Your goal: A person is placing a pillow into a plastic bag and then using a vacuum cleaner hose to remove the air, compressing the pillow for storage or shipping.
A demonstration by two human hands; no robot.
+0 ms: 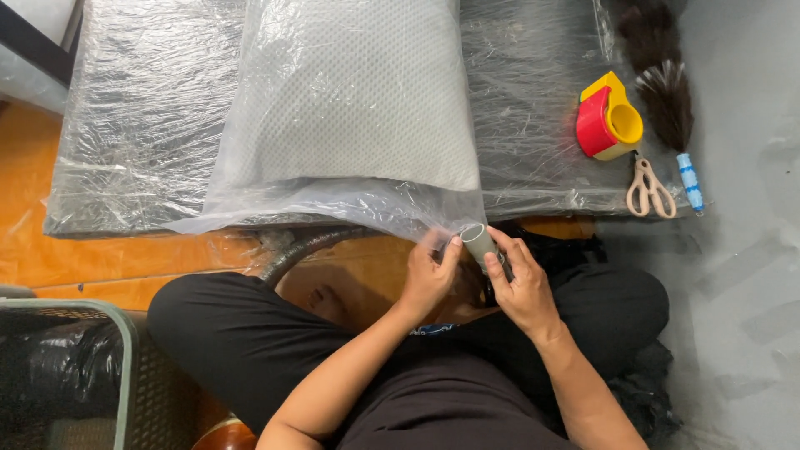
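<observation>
Left hand: my left hand [429, 279] is curled at the corner of the plastic bag [333, 204], fingertips pinching the film right against the mouth of the tube.
Right hand: my right hand [521, 287] is wrapped around the grey tube [479, 243], fingers closed on its side, thumb along it.
Hands together: they sit close, both meeting at the tube, almost touching.
Tube: short, grey, open end facing up, at the bag's lower right corner, just above my crossed legs.
Hose: a dark ribbed hose [304, 248] curves out from under the bag's lower edge, left of the tube.
Pillow: a white textured pillow [354, 92] lies inside the clear bag, above the tube.
Mat: the bag rests on a grey mat wrapped in film [142, 117], spreading to both sides of the pillow.
Tape dispenser: red and yellow [608, 125], on the mat well to the right of the tube.
Scissors: cream-handled [650, 190], just below the dispenser.
Duster: dark feather duster [662, 83] with a blue and white handle, beside the dispenser.
Basket: mesh basket [125, 350] far left of the tube, by my knee.
</observation>
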